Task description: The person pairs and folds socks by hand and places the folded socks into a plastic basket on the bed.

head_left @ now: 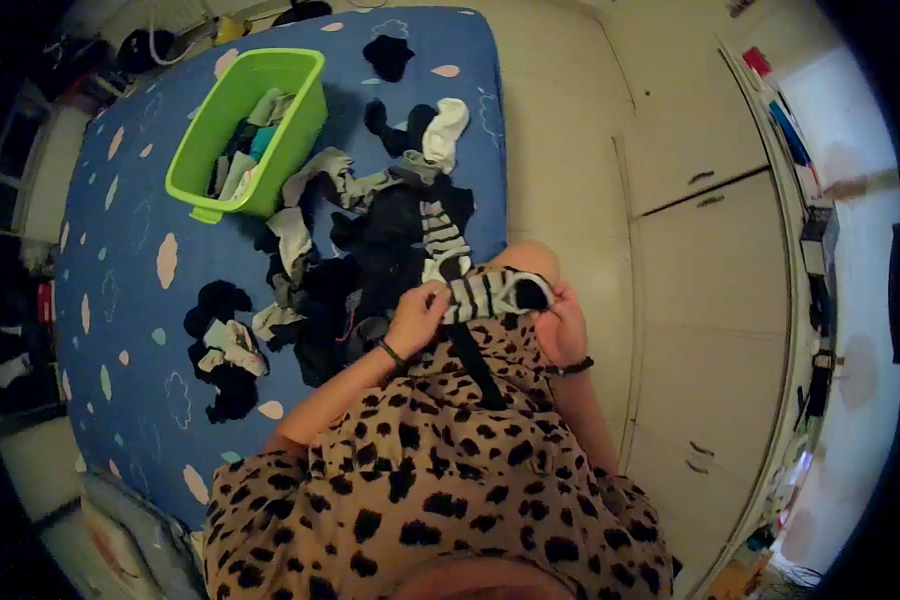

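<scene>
Being spread, seemingly: a striped sock (480,299)
Pinched by left hand (417,318) and right hand (564,326) (at opposite sides); steady grips seem needed next

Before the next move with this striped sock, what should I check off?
1. Left hand on the striped sock: ok, gripping one end.
2. Right hand on it: ok, holding the open end.
3. Held sock is a single one: cannot tell.
4. Basket upright and open: ok, with things inside.
5. Bed cleared of loose socks: not ok, many lie scattered or heaped.
</scene>
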Demonstrator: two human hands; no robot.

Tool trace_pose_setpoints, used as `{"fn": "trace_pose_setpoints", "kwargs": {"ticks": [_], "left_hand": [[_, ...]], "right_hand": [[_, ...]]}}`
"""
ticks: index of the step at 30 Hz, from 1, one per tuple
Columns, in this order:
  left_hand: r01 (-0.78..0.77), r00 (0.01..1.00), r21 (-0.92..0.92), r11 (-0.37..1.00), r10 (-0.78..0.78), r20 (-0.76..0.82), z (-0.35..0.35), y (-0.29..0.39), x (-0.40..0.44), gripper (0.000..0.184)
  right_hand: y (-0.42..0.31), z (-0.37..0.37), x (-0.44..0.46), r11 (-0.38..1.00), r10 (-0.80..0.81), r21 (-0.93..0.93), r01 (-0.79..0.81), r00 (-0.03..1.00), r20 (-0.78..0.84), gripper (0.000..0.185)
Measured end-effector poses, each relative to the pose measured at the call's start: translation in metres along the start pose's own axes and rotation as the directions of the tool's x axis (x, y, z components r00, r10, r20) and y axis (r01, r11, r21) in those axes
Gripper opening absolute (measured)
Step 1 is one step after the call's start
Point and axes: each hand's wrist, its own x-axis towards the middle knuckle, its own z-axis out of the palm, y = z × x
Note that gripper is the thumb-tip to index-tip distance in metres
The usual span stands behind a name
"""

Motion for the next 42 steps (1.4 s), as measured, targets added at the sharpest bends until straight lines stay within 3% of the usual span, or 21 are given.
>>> {"fn": "trace_pose_setpoints", "kwargs": {"ticks": [2, 3, 4, 6, 7, 8, 9, 10, 12, 16, 18, 20, 21, 22, 25, 28, 30, 34, 36, 40, 42], "left_hand": [[0.037, 0.998, 0.0, 0.999, -0.037, 0.045, 0.001, -0.009, 0.005, 0.027], [0.081, 0.994, 0.007, 0.997, -0.082, 0.07, 0.001, -0.011, 0.006, 0.029], [0.082, 0.993, 0.006, 0.997, -0.083, 0.079, 0.001, -0.01, 0.008, 0.029], [0.073, 0.993, 0.048, 0.996, -0.077, 0.093, 0.0, -0.004, 0.008, 0.027], [0.074, 0.992, 0.049, 0.996, -0.078, 0.097, 0.0, -0.005, 0.007, 0.027], [0.069, 0.993, 0.038, 0.997, -0.072, 0.089, 0.002, -0.006, 0.007, 0.027], [0.066, 0.994, 0.029, 0.997, -0.068, 0.08, 0.003, -0.007, 0.007, 0.027], [0.063, 0.994, 0.032, 0.997, -0.066, 0.086, 0.004, -0.006, 0.007, 0.027], [0.046, 0.999, -0.039, 0.998, -0.046, 0.008, 0.008, 0.0, 0.004, 0.027], [0.058, 0.998, -0.031, 0.998, -0.058, -0.011, 0.006, 0.006, 0.0, 0.025], [0.063, 0.992, -0.105, 0.992, -0.074, -0.103, 0.008, 0.005, 0.0, 0.024], [0.16, 0.978, -0.22, 0.962, -0.184, -0.094, 0.011, 0.001, 0.0, 0.024], [0.257, 0.954, -0.326, 0.91, -0.293, -0.064, 0.011, -0.003, -0.004, 0.024], [0.265, 0.952, -0.326, 0.908, -0.299, -0.059, 0.011, -0.009, -0.007, 0.024], [0.326, 0.945, -0.24, 0.914, -0.321, 0.061, 0.008, -0.014, -0.01, 0.021], [0.231, 0.966, -0.188, 0.954, -0.202, 0.161, -0.003, -0.014, -0.015, 0.017], [0.304, 0.943, -0.197, 0.932, -0.265, 0.202, -0.009, -0.015, -0.021, 0.017], [0.087, 0.996, 0.17, 0.982, -0.084, -0.02, -0.018, 0.03, -0.027, 0.032], [-0.346, 0.938, 0.351, 0.87, 0.313, 0.15, -0.02, 0.028, -0.026, 0.033], [-0.275, 0.958, 0.325, 0.905, 0.231, 0.17, -0.015, 0.028, -0.028, 0.026], [-0.315, 0.949, 0.35, 0.882, 0.283, 0.141, -0.018, 0.033, -0.027, 0.022]], "right_hand": [[0.005, -0.047, 0.004, 0.999, 0.036, -0.039, -0.037, 0.999, -0.029, 0.017], [-0.003, -0.014, 0.0, 0.994, 0.08, -0.053, -0.099, 0.956, -0.283, 0.008], [-0.007, 0.001, 0.001, 0.994, 0.076, -0.052, -0.095, 0.954, -0.291, 0.008], [-0.01, 0.019, 0.003, 0.914, 0.001, -0.371, -0.166, 0.913, -0.408, 0.015], [-0.009, 0.028, 0.004, 0.915, 0.0, -0.369, -0.166, 0.911, -0.412, 0.015], [-0.008, 0.036, 0.006, 0.647, -0.214, -0.754, -0.109, 0.924, -0.317, 0.021], [-0.008, 0.043, 0.009, 0.232, -0.359, -0.971, -0.056, 0.923, -0.139, 0.027], [-0.009, 0.05, 0.013, 0.235, -0.363, -0.97, -0.057, 0.921, -0.142, 0.027], [-0.013, 0.066, 0.021, -0.227, -0.427, -0.951, 0.211, 0.856, 0.292, 0.036], [0.003, 0.062, 0.018, -0.368, -0.147, -0.859, 0.356, 0.89, 0.432, 0.025], [0.008, 0.051, 0.016, -0.363, -0.194, -0.865, 0.347, 0.879, 0.435, 0.022], [0.002, 0.041, 0.005, 0.422, -0.167, -0.904, 0.077, 0.986, 0.006, 0.02], [-0.006, 0.034, -0.004, 0.472, -0.071, -0.881, -0.028, 0.995, -0.069, 0.018], [-0.014, 0.035, -0.011, 0.473, -0.068, -0.881, -0.036, 0.995, -0.077, 0.018], [-0.028, 0.024, -0.032, -0.157, -0.037, -0.939, 0.306, 0.948, 0.315, 0.011], [-0.019, 0.011, -0.047, -0.119, -0.019, -0.957, 0.263, 0.963, 0.267, 0.009], [-0.015, 0.015, -0.051, -0.06, 0.008, -0.976, 0.21, 0.978, 0.209, 0.013], [-0.01, 0.039, -0.046, -0.107, -0.116, -0.969, 0.224, 0.965, 0.235, 0.027], [-0.009, 0.043, -0.036, -0.038, -0.146, -0.99, 0.132, 0.98, 0.137, 0.024], [0.0, 0.036, -0.02, -0.08, -0.149, -0.974, 0.21, 0.964, 0.22, 0.016], [0.003, 0.032, -0.019, 0.153, -0.148, -0.977, 0.151, 0.981, 0.129, 0.008]]}}
